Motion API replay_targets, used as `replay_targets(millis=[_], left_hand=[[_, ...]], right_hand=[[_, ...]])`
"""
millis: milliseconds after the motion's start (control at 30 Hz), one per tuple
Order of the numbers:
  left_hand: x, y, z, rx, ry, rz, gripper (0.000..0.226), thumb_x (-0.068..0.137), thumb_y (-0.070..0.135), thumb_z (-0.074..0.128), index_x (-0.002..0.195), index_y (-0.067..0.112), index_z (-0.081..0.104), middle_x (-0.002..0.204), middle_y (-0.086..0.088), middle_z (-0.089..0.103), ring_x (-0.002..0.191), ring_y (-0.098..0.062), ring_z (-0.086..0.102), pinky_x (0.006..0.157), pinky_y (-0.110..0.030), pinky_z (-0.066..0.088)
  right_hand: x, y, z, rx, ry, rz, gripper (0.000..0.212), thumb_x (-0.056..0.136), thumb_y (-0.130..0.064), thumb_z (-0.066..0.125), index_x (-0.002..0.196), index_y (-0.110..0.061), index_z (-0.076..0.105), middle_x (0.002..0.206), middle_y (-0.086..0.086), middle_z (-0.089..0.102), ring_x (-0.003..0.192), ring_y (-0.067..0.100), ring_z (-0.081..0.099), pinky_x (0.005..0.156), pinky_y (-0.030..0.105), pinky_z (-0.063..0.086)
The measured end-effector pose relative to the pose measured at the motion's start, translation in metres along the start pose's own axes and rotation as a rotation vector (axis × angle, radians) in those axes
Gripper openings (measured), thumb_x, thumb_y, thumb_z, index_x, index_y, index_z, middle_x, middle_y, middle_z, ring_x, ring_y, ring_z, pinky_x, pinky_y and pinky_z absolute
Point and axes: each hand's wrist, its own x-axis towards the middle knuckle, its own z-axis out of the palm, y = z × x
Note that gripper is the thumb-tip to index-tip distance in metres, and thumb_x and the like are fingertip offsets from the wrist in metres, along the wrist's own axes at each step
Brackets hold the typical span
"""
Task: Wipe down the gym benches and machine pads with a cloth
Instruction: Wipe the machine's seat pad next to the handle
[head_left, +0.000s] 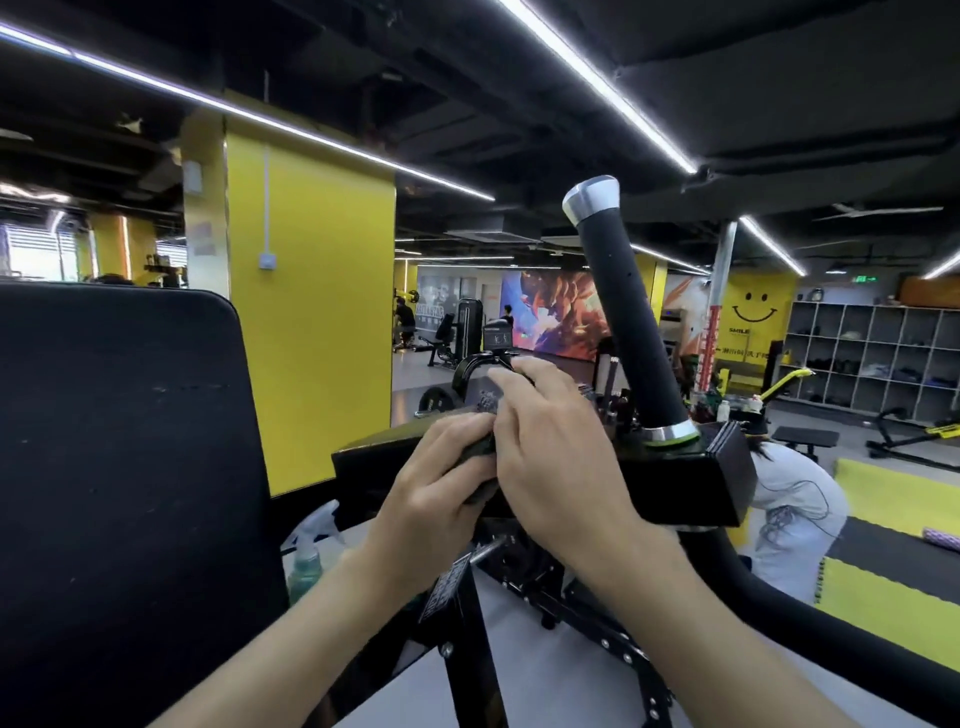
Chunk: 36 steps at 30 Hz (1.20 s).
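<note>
The cloth (480, 448), one dark bunched piece, sits above the near edge of the arm pad (675, 480), between the two hands. The left hand (441, 478) grips the cloth with curled fingers (457, 436). The right hand (550, 457) lies over the cloth from the right, its fingers (524, 376) extended and close together; whether its thumb pinches the cloth cannot be told. Two black pads are in view: the arm pad, horizontal and directly behind the hands, and one large upright pad (119, 441) filling the left foreground and blocking the view to that side. One black handle (623, 322) with a silver cap rises at a tilt from the right part of the arm pad, just beside the right hand. One spray bottle (311, 551) stands lower down, in the gap between the large pad and the arm pad, partly hidden by the left forearm. The black machine frame (597, 618) runs beneath the hands. One person in white (795, 499) crouches just behind the arm pad's right end. The floor is pale grey, with yellow and black mats (883, 597) to the right. The room is a gym with a dark ceiling, several white light strips (597, 78), one yellow column (311, 312), one set of cubby shelves (872, 353) and other machines well apart in the background.
</note>
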Motion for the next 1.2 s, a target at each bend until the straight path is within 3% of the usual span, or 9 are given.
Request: replay_targets(millis=[133, 333, 567, 667, 800, 900, 1000, 1100, 1200], left_hand=[[-0.019, -0.022, 0.009, -0.017, 0.094, 0.004, 0.013, 0.097, 0.0, 0.062, 0.11, -0.002, 0.066, 0.118, -0.014, 0.062, 0.107, -0.032, 0.063, 0.091, -0.037, 0.053], [-0.05, -0.034, -0.005, 0.043, 0.131, -0.301, 0.022, 0.094, 0.003, 0.062, 0.113, -0.006, 0.068, 0.111, -0.011, 0.061, 0.111, -0.02, 0.062, 0.097, -0.03, 0.052], [-0.051, -0.034, 0.006, -0.004, 0.132, -0.178, 0.021, 0.098, 0.003, 0.061, 0.118, -0.002, 0.065, 0.115, -0.012, 0.061, 0.106, -0.032, 0.065, 0.09, -0.039, 0.054], [-0.066, -0.058, -0.002, 0.048, 0.112, -0.186, 0.018, 0.099, 0.004, 0.059, 0.113, -0.004, 0.067, 0.113, -0.013, 0.062, 0.107, -0.029, 0.064, 0.097, -0.034, 0.051], [-0.097, -0.094, -0.017, 0.129, 0.044, -0.463, 0.022, 0.089, -0.014, 0.061, 0.108, -0.005, 0.069, 0.106, -0.013, 0.063, 0.11, -0.02, 0.06, 0.1, -0.026, 0.049], [-0.102, -0.11, -0.021, 0.156, 0.048, -0.786, 0.031, 0.085, -0.021, 0.059, 0.101, 0.004, 0.067, 0.1, -0.004, 0.056, 0.093, -0.009, 0.054, 0.084, -0.011, 0.044], [-0.094, -0.123, -0.02, 0.197, 0.049, -1.039, 0.033, 0.088, -0.018, 0.052, 0.092, 0.015, 0.057, 0.1, -0.004, 0.051, 0.09, -0.02, 0.052, 0.072, -0.023, 0.042], [-0.081, -0.133, -0.016, 0.217, 0.103, -1.315, 0.029, 0.084, -0.019, 0.045, 0.091, 0.008, 0.051, 0.106, -0.011, 0.051, 0.09, -0.03, 0.052, 0.065, -0.032, 0.039], [-0.067, -0.121, -0.014, 0.174, 0.144, -1.358, 0.029, 0.087, -0.014, 0.046, 0.097, 0.011, 0.055, 0.115, -0.01, 0.056, 0.091, -0.022, 0.053, 0.074, -0.03, 0.042]], right_hand=[[0.007, 0.007, 0.022, 0.116, 0.016, -0.014, 0.054, 0.099, -0.038, 0.019, 0.132, -0.016, 0.056, 0.13, 0.0, 0.061, 0.125, 0.015, 0.05, 0.11, 0.037, 0.035], [0.007, 0.004, 0.037, 0.077, 0.047, 0.006, 0.051, 0.099, -0.041, 0.019, 0.12, -0.023, 0.061, 0.116, -0.006, 0.065, 0.114, 0.017, 0.054, 0.104, 0.036, 0.03], [0.003, -0.004, 0.058, -0.017, 0.227, 0.075, 0.039, 0.101, -0.033, 0.028, 0.096, -0.022, 0.065, 0.097, -0.004, 0.06, 0.099, 0.021, 0.053, 0.1, 0.04, 0.033], [0.004, -0.005, 0.061, -0.039, 0.273, 0.075, 0.036, 0.101, -0.03, 0.031, 0.092, -0.02, 0.065, 0.094, -0.004, 0.06, 0.096, 0.022, 0.053, 0.099, 0.04, 0.033], [0.002, -0.004, 0.064, -0.027, 0.307, 0.054, 0.035, 0.101, -0.029, 0.032, 0.09, -0.02, 0.064, 0.092, -0.004, 0.058, 0.096, 0.022, 0.053, 0.099, 0.04, 0.033], [0.003, -0.004, 0.066, -0.047, 0.327, 0.043, 0.033, 0.101, -0.028, 0.035, 0.088, -0.02, 0.064, 0.092, -0.005, 0.057, 0.095, 0.022, 0.052, 0.099, 0.04, 0.032], [0.003, -0.003, 0.067, -0.083, 0.342, 0.03, 0.031, 0.1, -0.028, 0.037, 0.086, -0.02, 0.063, 0.092, -0.004, 0.056, 0.093, 0.022, 0.051, 0.098, 0.04, 0.032], [0.002, -0.002, 0.067, -0.096, 0.353, 0.022, 0.032, 0.1, -0.028, 0.037, 0.086, -0.019, 0.063, 0.092, -0.003, 0.057, 0.093, 0.023, 0.052, 0.097, 0.04, 0.033], [0.003, -0.007, 0.064, -0.107, 0.322, 0.049, 0.031, 0.099, -0.029, 0.038, 0.087, -0.018, 0.065, 0.094, -0.001, 0.057, 0.096, 0.025, 0.052, 0.099, 0.042, 0.033]])
